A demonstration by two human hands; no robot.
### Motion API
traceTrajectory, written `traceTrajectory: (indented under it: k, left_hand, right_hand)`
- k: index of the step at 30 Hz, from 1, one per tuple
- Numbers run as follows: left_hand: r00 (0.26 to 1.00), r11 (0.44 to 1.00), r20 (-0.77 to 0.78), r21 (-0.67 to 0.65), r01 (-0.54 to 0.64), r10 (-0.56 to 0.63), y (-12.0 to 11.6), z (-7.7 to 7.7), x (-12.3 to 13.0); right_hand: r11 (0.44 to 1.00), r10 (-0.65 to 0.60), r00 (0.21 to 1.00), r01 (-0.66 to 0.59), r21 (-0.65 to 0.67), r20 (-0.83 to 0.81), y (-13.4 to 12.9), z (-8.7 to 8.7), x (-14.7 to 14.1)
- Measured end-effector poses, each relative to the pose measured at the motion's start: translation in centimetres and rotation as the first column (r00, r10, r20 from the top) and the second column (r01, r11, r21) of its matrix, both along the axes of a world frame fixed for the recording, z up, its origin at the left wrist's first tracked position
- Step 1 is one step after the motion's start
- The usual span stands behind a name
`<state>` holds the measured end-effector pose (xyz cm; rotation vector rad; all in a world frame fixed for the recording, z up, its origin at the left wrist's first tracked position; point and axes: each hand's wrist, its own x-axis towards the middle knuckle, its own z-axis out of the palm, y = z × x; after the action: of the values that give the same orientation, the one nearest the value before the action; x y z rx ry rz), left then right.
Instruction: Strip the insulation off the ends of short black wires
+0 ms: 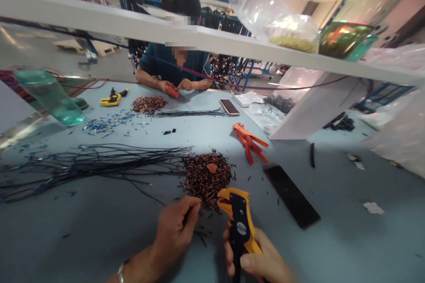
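My right hand (255,254) is wrapped round the handles of a yellow and black wire stripper (239,221), whose jaws point up and to the left. To its left, my left hand (177,223) is pinched closed; anything between the fingertips is too small to make out. Just beyond both hands lies a pile of short black and copper-coloured wire pieces (207,177) with a small reddish piece on top. A bundle of long black wires (109,163) stretches from the pile to the left edge.
Red-orange pliers (250,141) and a dark phone (292,195) lie right of the pile. Across the table, a person (179,64) holds a red tool. A white shelf (133,26) crosses above; a green bottle (49,97) leans at left.
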<state>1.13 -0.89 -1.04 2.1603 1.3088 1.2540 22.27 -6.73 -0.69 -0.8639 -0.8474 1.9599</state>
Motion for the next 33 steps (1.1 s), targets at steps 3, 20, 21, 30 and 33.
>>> traceTrajectory:
  k: [3,20,21,30,33]
  left_hand:
    - [1.000,0.997,0.026,-0.074,0.011,-0.009,0.1,0.1,-0.2]
    - [0.983,0.946,0.169,-0.300,0.124,-0.076,-0.2,0.9,0.5]
    - [0.968,0.928,0.224,-0.323,0.184,-0.113,-0.1,1.0,0.6]
    - [0.805,0.742,0.585,-0.499,0.448,-0.093,-0.3,1.3,0.6]
    - [0.815,0.761,0.556,-0.455,0.462,-0.162,-0.3,1.5,0.6]
  right_hand:
    - [0.999,0.016,1.000,-0.017,0.035,0.025,0.0,-0.1,-0.2]
    - [0.897,-0.257,0.714,-0.075,0.436,0.652,0.7,3.0,-2.5]
    - [0.850,-0.327,0.642,-0.120,0.512,0.693,0.7,2.9,-2.8]
    - [0.597,-0.629,0.364,-0.339,0.727,0.687,0.8,0.9,-3.4]
    - [0.593,-0.632,0.369,-0.336,0.731,0.682,0.8,1.0,-3.3]
